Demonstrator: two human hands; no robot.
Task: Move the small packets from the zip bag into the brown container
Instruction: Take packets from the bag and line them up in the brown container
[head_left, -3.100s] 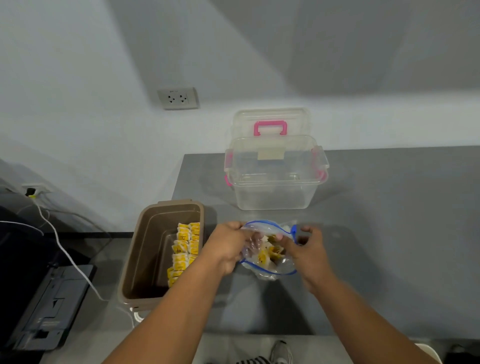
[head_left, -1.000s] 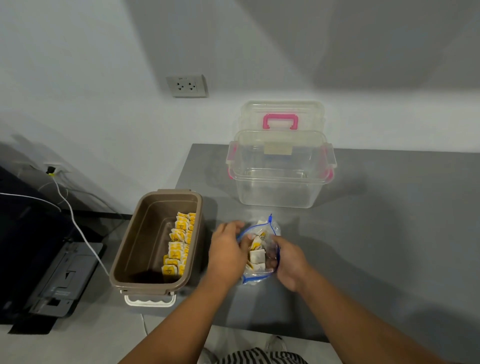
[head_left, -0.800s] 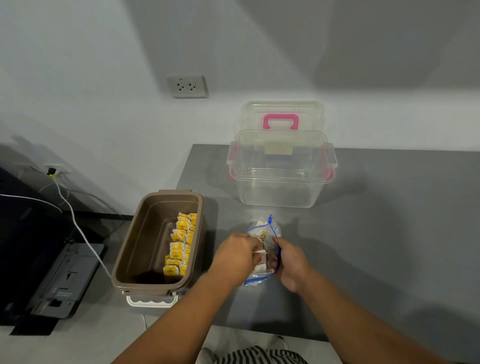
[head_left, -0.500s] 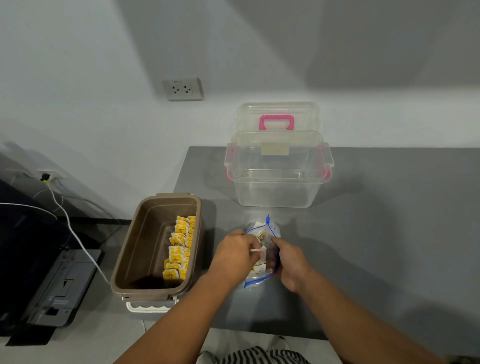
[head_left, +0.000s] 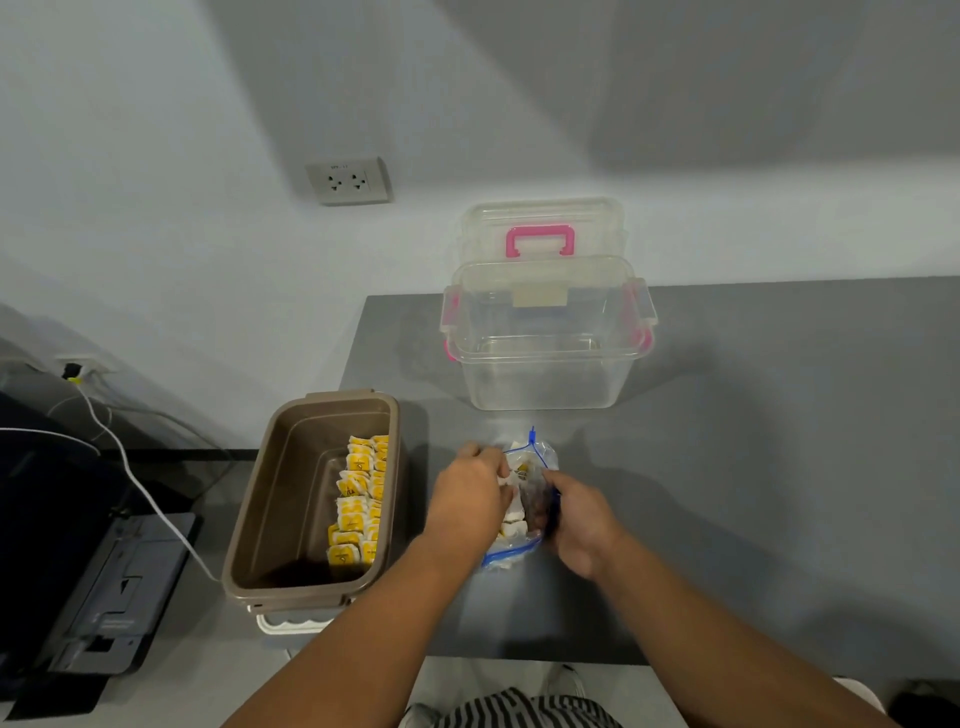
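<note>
the zip bag (head_left: 506, 553) lies on the grey table (head_left: 753, 467) between the two hands, mouth up. its long axis, and the blue zip line with it, runs from the near edge away towards the clear box (head_left: 545, 364), with the far end leaning a little right. the left hand (head_left: 470, 501) has its fingers curled into the mouth from the left side, and its grip looks closed on a few of the small packets (head_left: 511, 525), though the fingertips are hidden behind the knuckles. the right hand (head_left: 579, 522) has its grip pinched on the bag's right lip, holding the mouth apart and the bag in place. the brown container (head_left: 283, 493) sits just beside the table's left edge, to the left of the bag. its long axis is roughly parallel to the bag's, and it is open on top. a row of yellow packets (head_left: 358, 499) lines its right inner wall. the left hand is the nearer one to the container, so the coming carry is probably a short sideways move to the left over the near rim. there the packets would best go in lengthwise, along the row. white packets show in the bag, so the job is not finished.
</note>
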